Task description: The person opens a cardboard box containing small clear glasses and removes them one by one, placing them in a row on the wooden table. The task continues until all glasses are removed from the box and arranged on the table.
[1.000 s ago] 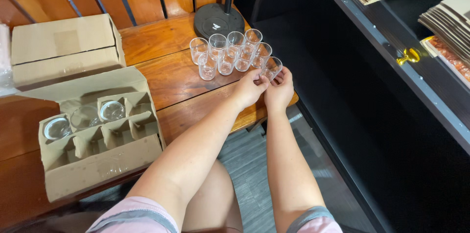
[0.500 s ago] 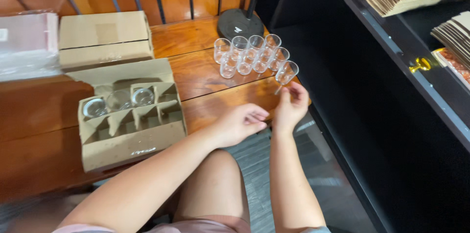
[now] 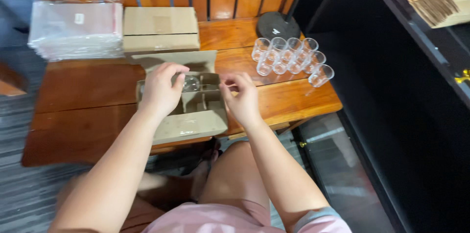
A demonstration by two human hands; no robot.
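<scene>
Both hands have left the cluster of clear glasses (image 3: 290, 58) at the tabletop's far right corner and now sit over the open cardboard box (image 3: 188, 108) near the front edge, mid-tabletop. Left hand (image 3: 160, 89) curls over the box's far left compartments, fingertips bent toward a clear glass (image 3: 191, 84) lying among the dividers; whether it grips the glass cannot be told. Right hand (image 3: 241, 98) hovers at the box's right wall, fingers loosely pinched and apparently holding nothing. That glass lies between the two hands, nearer the left, just right of its fingertips; its long axis is too blurred to tell. A closed cardboard box (image 3: 160, 30) and a stack of clear plastic sleeves (image 3: 76, 29) stand along the tabletop's (image 3: 88, 91) far edge, left of a round black base (image 3: 278, 25).
</scene>
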